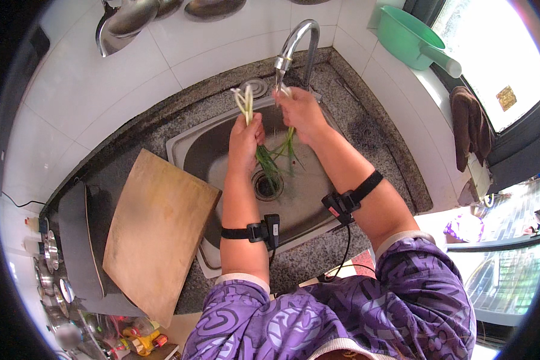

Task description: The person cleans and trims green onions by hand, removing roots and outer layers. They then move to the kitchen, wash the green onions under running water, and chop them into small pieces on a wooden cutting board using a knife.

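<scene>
My left hand (246, 135) grips a bunch of green onions (246, 101) above the sink, white ends up and green leaves hanging down. Under the spout of the chrome faucet (282, 62), my right hand (299, 108) holds a smaller bunch of green onions (290, 138), its pale ends close to the running water. Both bunches hang over the stainless steel sink (306, 180). The leaf tips from my left hand reach over the round drain (268, 184). Fingers of my right hand hide part of its bunch.
A wooden cutting board (157, 234) lies left of the sink, partly over its rim. Steel ladles (130, 20) hang on the tiled wall. A green plastic dipper (409, 38) sits on the window ledge, above a brown cloth (469, 121). Cables run from bands on both forearms.
</scene>
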{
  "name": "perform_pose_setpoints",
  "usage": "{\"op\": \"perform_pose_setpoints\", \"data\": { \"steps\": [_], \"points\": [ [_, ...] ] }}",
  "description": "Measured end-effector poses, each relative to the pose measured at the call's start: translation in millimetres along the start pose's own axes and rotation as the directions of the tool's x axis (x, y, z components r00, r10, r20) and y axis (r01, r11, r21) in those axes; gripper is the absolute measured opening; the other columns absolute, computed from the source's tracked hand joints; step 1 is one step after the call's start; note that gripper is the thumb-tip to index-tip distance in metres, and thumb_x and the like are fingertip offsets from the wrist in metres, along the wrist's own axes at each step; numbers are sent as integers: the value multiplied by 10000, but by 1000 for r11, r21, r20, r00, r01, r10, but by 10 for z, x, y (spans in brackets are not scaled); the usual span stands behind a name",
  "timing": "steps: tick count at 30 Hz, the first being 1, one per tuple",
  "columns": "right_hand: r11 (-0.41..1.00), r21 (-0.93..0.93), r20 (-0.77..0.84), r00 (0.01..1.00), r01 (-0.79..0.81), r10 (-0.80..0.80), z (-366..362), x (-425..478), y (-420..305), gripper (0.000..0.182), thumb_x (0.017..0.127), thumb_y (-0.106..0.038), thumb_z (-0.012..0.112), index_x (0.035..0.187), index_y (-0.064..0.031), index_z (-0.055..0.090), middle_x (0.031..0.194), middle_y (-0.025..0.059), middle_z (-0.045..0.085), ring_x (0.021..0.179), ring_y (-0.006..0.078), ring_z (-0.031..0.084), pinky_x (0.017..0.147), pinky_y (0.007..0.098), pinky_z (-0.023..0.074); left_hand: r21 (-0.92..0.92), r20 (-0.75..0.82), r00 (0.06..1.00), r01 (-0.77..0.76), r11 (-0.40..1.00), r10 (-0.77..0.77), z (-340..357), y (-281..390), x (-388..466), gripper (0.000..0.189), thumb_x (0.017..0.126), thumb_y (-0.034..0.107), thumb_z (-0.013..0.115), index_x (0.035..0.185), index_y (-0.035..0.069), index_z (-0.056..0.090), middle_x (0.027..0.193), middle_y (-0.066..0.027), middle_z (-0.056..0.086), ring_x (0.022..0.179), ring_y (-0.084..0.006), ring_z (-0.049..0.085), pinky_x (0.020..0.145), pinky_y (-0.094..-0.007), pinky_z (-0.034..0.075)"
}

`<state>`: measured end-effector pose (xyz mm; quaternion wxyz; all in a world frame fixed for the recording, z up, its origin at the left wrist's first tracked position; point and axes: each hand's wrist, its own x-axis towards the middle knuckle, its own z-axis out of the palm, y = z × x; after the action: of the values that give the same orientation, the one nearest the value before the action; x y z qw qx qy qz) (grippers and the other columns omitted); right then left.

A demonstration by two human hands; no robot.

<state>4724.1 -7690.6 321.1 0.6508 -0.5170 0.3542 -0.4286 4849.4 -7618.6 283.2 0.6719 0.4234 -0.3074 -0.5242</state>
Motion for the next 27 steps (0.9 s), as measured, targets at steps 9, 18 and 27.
{"op": "perform_pose_setpoints", "data": {
  "steps": [9, 18, 27],
  "points": [
    [992, 89, 133, 988, -90, 78, 149, -63, -85, 121, 816, -138, 604, 754, -40, 570, 571, 4, 467, 445, 101, 399, 407, 253, 302, -64, 79, 997, 12, 998, -7, 115, 48, -78, 140, 910, 163, 496, 997, 55, 516, 739, -9, 505, 617, -104, 465, 536, -237, 376],
    [992, 118, 57, 997, -49, 43, 4, 47, 5, 148, 841, -140, 532, 729, -44, 534, 631, 16, 478, 499, 107, 408, 458, 255, 321, -65, 39, 999, -18, 998, 21, 32, -11, -9, 122, 922, 154, 490, 942, 43, 535, 747, -9, 512, 636, -101, 476, 573, -243, 385],
    [934, 303, -152, 977, 188, -147, 27, 9, -65, 143, 949, -180, 426, 918, -43, 457, 682, 38, 494, 553, 143, 463, 575, 313, 459, 60, -215, 966, -136, 989, 146, 28, -102, 71, 93, 927, 138, 477, 958, 56, 509, 747, -5, 484, 596, -106, 438, 548, -245, 359]
  ]
}}
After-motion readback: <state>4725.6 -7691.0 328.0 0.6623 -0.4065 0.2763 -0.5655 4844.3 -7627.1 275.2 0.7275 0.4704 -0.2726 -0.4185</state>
